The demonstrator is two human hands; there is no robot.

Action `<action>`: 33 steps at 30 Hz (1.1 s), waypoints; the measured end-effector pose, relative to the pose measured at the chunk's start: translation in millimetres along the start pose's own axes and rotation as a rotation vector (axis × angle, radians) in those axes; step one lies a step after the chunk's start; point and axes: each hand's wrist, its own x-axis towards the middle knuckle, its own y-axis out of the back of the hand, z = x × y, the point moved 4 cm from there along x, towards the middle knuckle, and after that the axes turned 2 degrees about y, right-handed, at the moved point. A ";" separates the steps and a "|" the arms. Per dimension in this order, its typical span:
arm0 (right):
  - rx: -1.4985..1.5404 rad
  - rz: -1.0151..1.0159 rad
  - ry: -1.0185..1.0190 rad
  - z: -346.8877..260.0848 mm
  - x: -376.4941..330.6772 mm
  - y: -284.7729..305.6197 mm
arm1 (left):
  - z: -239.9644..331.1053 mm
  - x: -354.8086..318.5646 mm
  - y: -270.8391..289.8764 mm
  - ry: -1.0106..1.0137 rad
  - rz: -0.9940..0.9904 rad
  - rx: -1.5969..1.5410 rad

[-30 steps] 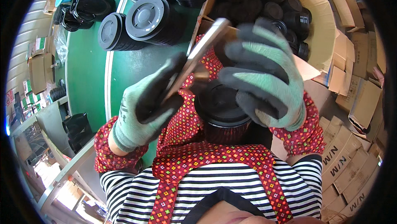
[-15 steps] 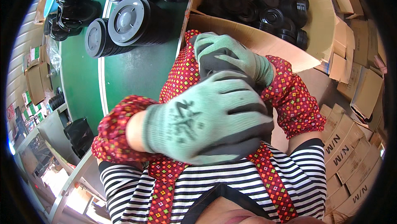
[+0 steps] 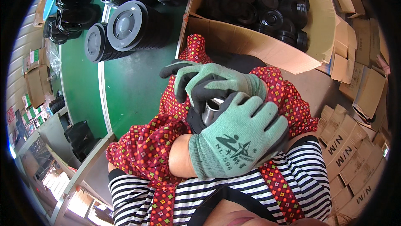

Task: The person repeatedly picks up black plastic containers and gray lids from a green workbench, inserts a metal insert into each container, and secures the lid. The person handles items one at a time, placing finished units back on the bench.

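Right hand (image 3: pixel 219 82) has moved lower, left hand (image 3: pixel 240 136) rightward; fingers curl beside a silver part (image 3: pixel 209 114), firm grip on it undeterminable. Steady two-handed support advised.

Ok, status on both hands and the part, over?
Left hand and right hand close together at a shiny dark part. Hands hide most of it; exact grip unclear.

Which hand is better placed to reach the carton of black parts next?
Probably the right hand: it lies nearer the carton, while the left hand sits lower, nearer the striped shirt.
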 end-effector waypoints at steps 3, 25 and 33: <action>-0.341 0.140 -0.099 -18.0 -12.1 -5.2 | -10.9 -11.8 13.1 -0.170 0.046 -0.206; -0.747 -0.112 -0.385 -41.1 -0.4 17.8 | -12.0 -14.8 54.0 0.315 -0.125 0.390; -0.922 0.041 -0.602 -35.1 13.7 -14.3 | -64.1 -61.4 56.1 0.592 -0.278 0.250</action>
